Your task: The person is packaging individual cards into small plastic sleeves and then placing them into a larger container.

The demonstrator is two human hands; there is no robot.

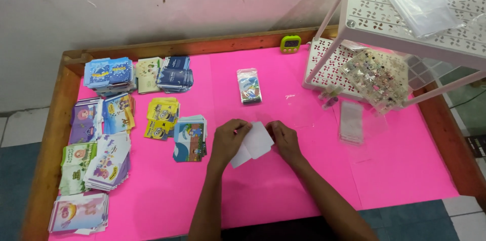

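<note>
Between the two hands, just above the pink-covered surface (283, 190), sits a small stack of white rectangular cards (254, 143), fanned slightly so one lower card pokes out toward the person. The left hand (229, 137) pinches the stack's left edge with curled fingers; the right hand (284, 139) closes on its right edge, so both hands are narrow and holding the cards between them. My reading is that the cards are being squared up or separated, a sorting or packing step in mid-course. Any next move would call for a light fingertip grip so the thin cards do not slip or bend.

Just left of the left hand lies a pile of picture cards with a blue cartoon scene (190, 139), and beyond it a yellow cartoon pile (161, 117); more coloured card piles (96, 160) run further left. Ahead of the hands rests a clear sleeve filled with printed cards (249, 85). To the right of the right hand lie empty clear plastic sleeves (351, 121), near a white perforated rack (405, 8) and a clear tray of small trinkets (375, 78). A green timer (290, 44) stands at the far wooden edge.
</note>
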